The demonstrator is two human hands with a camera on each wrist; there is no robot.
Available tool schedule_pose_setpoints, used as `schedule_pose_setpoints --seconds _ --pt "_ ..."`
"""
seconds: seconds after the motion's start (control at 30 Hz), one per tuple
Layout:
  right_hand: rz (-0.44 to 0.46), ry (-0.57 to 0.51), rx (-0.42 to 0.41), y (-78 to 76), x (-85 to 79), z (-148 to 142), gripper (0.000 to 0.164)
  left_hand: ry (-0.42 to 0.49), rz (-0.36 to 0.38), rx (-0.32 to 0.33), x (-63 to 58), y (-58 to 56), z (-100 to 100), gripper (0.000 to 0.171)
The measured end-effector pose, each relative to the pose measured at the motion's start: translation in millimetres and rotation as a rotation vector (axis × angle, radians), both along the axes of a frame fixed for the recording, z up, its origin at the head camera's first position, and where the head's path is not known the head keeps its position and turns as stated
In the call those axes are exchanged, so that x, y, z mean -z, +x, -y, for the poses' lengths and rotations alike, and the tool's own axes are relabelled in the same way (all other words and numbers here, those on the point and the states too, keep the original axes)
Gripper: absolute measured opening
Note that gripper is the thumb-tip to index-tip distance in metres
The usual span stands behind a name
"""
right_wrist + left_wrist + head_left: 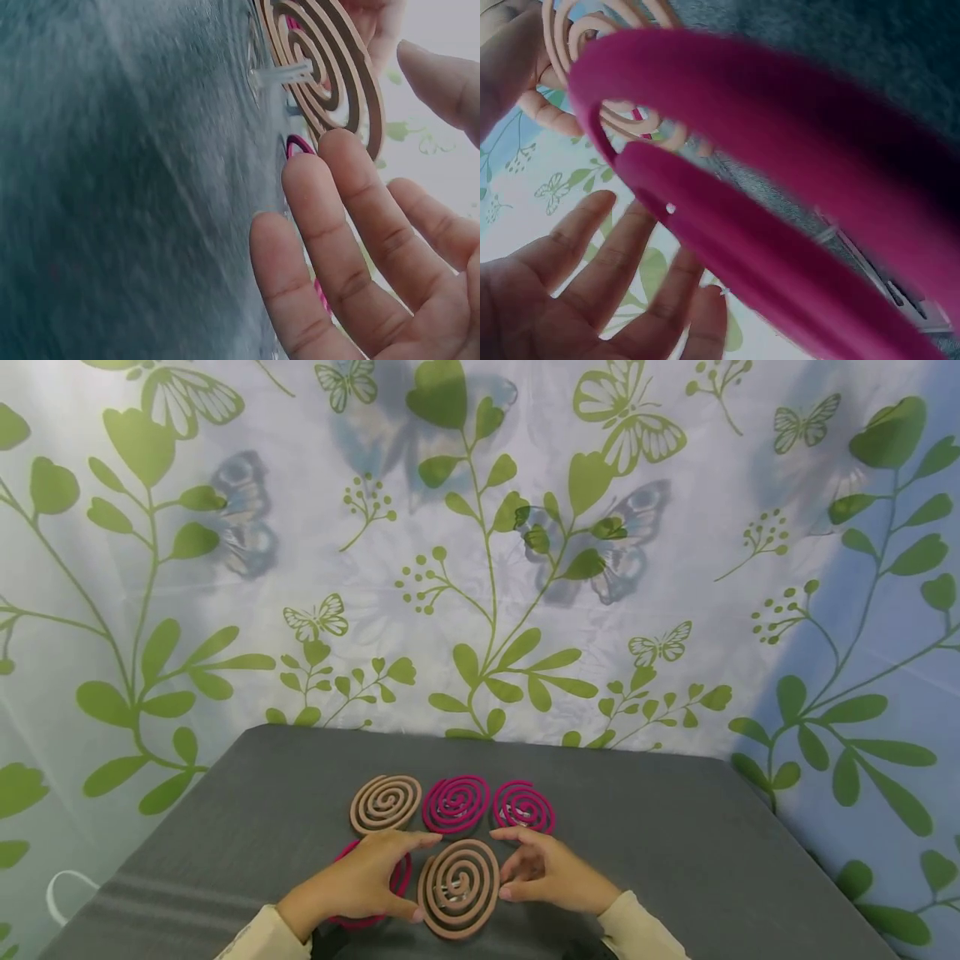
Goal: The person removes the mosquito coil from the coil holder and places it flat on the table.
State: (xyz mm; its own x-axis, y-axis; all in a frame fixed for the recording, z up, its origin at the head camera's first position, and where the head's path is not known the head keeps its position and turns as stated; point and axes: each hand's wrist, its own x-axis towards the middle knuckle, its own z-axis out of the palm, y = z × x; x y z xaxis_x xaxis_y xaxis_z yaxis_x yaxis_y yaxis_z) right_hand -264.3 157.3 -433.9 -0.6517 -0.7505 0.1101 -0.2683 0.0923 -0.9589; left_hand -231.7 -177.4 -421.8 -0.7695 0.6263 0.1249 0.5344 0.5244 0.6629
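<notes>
A tan mosquito coil (461, 887) stands at the front middle of the table, raised on a metal stand. My left hand (366, 875) is at its left side, fingers extended and thumb tip near its lower left edge. Under that hand lies a pink mosquito coil (406, 878), partly hidden in the head view and large in the left wrist view. At the tan coil's right edge is my right hand (553, 870), fingers relaxed and thumb apart. Its fingertips are close to the coil (371, 97) in the right wrist view; whether they touch it, I cannot tell.
Behind the hands, another tan coil (386, 804) and two pink coils, one in the middle (456, 804) and one at the right (523, 807), form a row on the grey-covered table (660, 827). A leaf-and-butterfly patterned curtain (360, 568) hangs behind the table.
</notes>
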Motion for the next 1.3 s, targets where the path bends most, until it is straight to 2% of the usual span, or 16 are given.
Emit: schedule_pose_setpoints --seconds 0.03,0.1,0.2,0.27,0.33,0.4,0.47,0.67,0.77,0.87,1.13,1.3 --pt "0.014 -0.004 0.001 0.9 0.1 1.8 0.072 -0.012 -0.015 -0.006 12.8 -6.8 2.5 0.091" --pt "0.038 -0.01 0.005 2.4 1.7 5.9 0.072 -0.032 -0.017 -0.02 17.8 -8.4 2.3 0.093" --pt "0.072 -0.032 -0.003 3.3 6.7 10.1 0.072 -0.057 -0.073 -0.036 39.8 -19.3 7.1 0.095" --pt "0.077 -0.048 -0.013 2.1 12.3 11.7 0.072 -0.071 -0.074 -0.039 37.6 -17.6 6.1 0.094" --pt "0.078 -0.064 -0.021 1.0 16.9 12.0 0.071 -0.079 -0.107 -0.044 54.8 -26.5 10.4 0.096" --pt "0.074 -0.07 -0.02 -0.1 19.7 11.7 0.07 -0.087 -0.095 -0.057 56.7 -26.7 10.2 0.097" --pt "0.076 -0.07 -0.015 -1.1 21.0 11.2 0.069 -0.104 -0.1 -0.078 54.1 -24.2 9.9 0.096" --pt "0.117 -0.066 -0.01 -0.7 20.3 9.3 0.07 -0.128 -0.058 -0.094 14.3 -2.2 -1.1 0.091" --pt "0.128 -0.069 -0.01 0.5 20.3 8.7 0.07 -0.142 -0.041 -0.101 2.8 4.6 -5.5 0.088" --pt "0.145 -0.072 -0.019 0.6 21.3 8.1 0.071 -0.142 -0.036 -0.108 -0.9 7.2 -6.8 0.085" --pt "0.214 -0.094 -0.046 -2.7 25.0 6.1 0.076 -0.098 -0.065 -0.085 0.7 4.5 -5.0 0.079" --pt "0.211 -0.113 -0.033 -4.5 26.2 6.6 0.077 -0.039 -0.037 -0.091 -2.1 3.8 -3.2 0.081"
